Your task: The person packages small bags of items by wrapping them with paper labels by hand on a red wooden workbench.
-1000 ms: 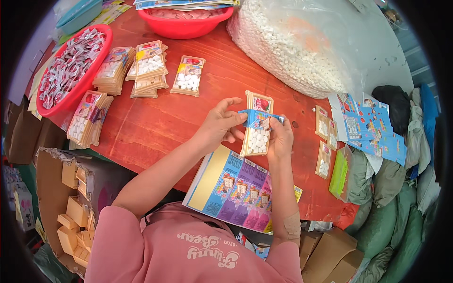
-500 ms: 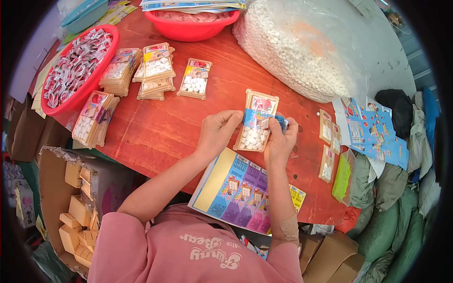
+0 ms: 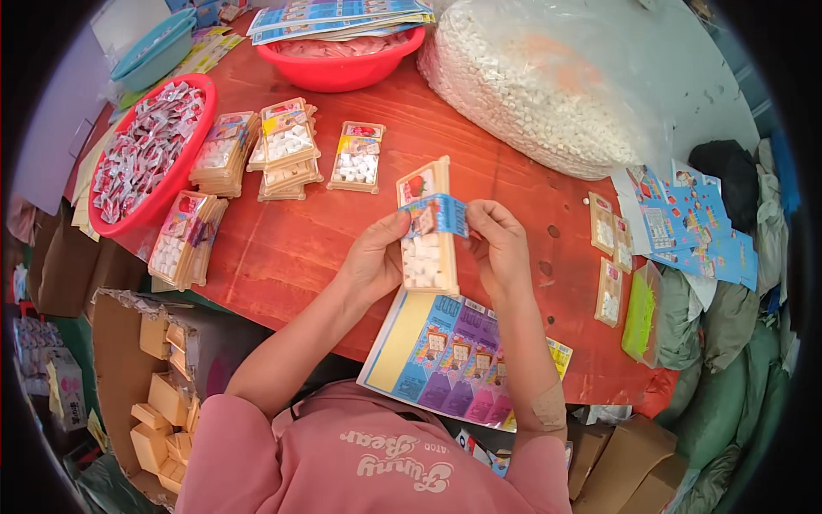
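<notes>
In front of my chest is a small beige plastic tray (image 3: 425, 262) filled with white marshmallow-like pieces, with a strawberry picture at its top end. It is tilted, so its right side wall shows. My left hand (image 3: 374, 250) is closed on its left edge, thumb on the front. Across the tray's middle lies a blue printed label (image 3: 437, 215), bending over the right edge. My right hand (image 3: 498, 242) is closed on the label's right end, thumb and fingers pinching it beside the tray. Below the tray, a sheet of blue and purple labels (image 3: 438, 377) overlaps the table's near edge.
Filled trays stand in stacks (image 3: 287, 137) at left, with a single tray (image 3: 357, 158) beside them. Red basins hold sachets (image 3: 154, 141). A clear bag of white pieces (image 3: 531, 94) lies at the back. Blue sheets (image 3: 693, 223) and a green box (image 3: 640, 315) are at right; a carton (image 3: 128, 377) stands lower left.
The tray has moved left and turned, exposing its right side. My left hand now grips its edge. My right hand has shifted from the tray's front to the label's end. The view has shifted slightly.
</notes>
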